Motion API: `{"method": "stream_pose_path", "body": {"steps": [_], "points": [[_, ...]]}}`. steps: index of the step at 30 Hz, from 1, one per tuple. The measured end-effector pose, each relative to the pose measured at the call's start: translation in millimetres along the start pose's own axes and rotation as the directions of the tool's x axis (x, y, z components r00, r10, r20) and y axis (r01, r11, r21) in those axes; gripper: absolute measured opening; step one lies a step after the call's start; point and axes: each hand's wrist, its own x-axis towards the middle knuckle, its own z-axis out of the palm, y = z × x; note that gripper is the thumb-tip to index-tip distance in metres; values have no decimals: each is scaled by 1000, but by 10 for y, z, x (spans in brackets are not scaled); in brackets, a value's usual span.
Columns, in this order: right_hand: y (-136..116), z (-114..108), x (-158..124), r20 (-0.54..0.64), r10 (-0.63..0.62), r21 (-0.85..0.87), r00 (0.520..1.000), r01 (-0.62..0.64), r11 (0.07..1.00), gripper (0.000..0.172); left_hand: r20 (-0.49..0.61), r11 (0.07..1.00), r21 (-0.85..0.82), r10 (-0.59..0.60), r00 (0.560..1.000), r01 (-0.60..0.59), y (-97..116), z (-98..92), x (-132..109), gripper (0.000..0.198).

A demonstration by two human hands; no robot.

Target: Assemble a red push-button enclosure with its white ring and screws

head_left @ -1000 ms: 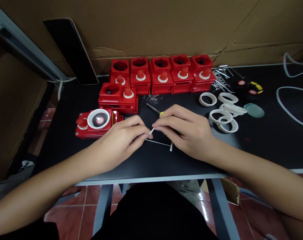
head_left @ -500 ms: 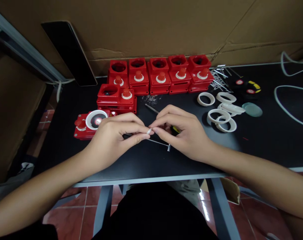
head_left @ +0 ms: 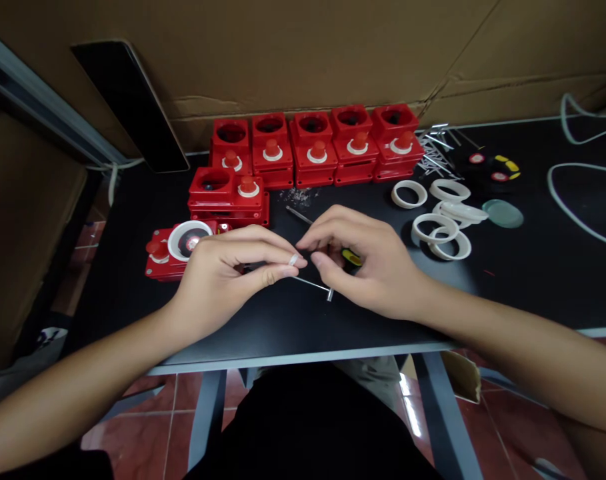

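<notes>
Between thumb and fingertips, my left hand (head_left: pixel 233 277) pinches a small white piece (head_left: pixel 293 260). My right hand (head_left: pixel 370 263) is just to its right, fingers curled, with a gap between thumb and index finger and nothing between them. A screwdriver with a yellow and black handle (head_left: pixel 351 258) lies partly hidden beneath my right hand. Below the fingertips, a thin metal rod (head_left: pixel 310 283) with a short crosswise end lies on the table. Left of my left hand is a red housing (head_left: pixel 157 250) bearing a white ring with a black disc inside.
Several red housings (head_left: pixel 317 150) stand in a row at the back. White rings (head_left: pixel 435 228), a clear disc (head_left: pixel 503 213), metal rods (head_left: pixel 435 152) and a black and yellow tool (head_left: pixel 505 168) are at the right. A dark panel (head_left: pixel 133 107) leans at the back left.
My right thumb and index finger have come off the small white piece and spread slightly apart. My left hand still holds it. The view has shifted a little.
</notes>
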Motion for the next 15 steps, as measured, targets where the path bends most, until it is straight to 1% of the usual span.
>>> {"method": "stream_pose_path", "body": {"steps": [1, 3, 6, 8, 9, 12, 15], "points": [[-8, -21, 6, 5, 7, 23, 1000, -7, 1000, 19, 6, 1000, -1, -14, 1000, 14, 3, -1, -1, 19], [-15, -51, 18, 26, -22, 76, 999, 20, 997, 21, 23, 999, -6, -32, 999, 33, 7, 1, -2, 18], [-5, -64, 33, 51, -122, 109, 991, 116, 987, 16, 46, 999, -10, -46, 998, 47, 9, 11, -1, 17], [5, -64, 37, 63, -141, 124, 988, 133, 983, 12, 70, 998, -4, -58, 996, 58, 9, 19, 2, 16], [8, -65, 39, 77, -127, 134, 989, 116, 984, 10, 80, 998, 3, -63, 995, 63, 10, 23, 3, 16], [4, -80, 43, 140, -40, 171, 989, 16, 985, 8, 102, 997, 39, -76, 992, 72, 21, 27, 2, 15], [-8, -93, 48, 183, -24, 159, 983, -6, 987, 8, 125, 993, 88, -92, 988, 81, 31, 29, -11, 15]]}}
